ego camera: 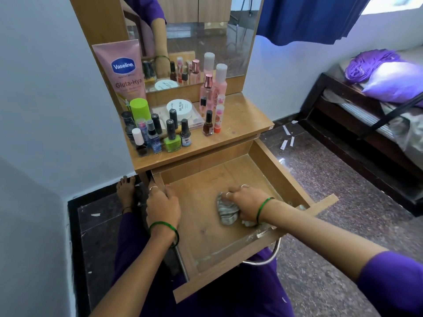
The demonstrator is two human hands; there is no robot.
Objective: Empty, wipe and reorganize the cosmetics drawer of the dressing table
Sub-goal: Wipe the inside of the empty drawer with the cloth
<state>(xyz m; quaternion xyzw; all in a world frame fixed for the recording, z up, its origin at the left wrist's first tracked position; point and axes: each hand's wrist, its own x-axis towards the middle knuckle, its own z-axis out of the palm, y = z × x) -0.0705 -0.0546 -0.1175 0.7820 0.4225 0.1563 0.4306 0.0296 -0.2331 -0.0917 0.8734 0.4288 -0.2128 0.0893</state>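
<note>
While the pulled-out wooden drawer (270, 165) of the dressing bench (242, 124) stands open, its floor holds only a crumpled grey-and-white cloth (225, 210) lying right of centre. The right hand (248, 202) presses down on that cloth with its fingers curled round the bunched fabric, so its grip is clamped on the cloth. The left hand (163, 205) holds the drawer's left wall, fingers hooked over the rim, its grip closed on the wood. Both wrists wear green bangles. On the bench top above stand the cosmetics: a tall pink lotion tube (121, 74) leaning at the back left, a lime-green capped bottle (140, 109), a round white jar (179, 108) on a clear flat case, and a cluster of small nail-polish bottles (171, 136) near the front edge.
</note>
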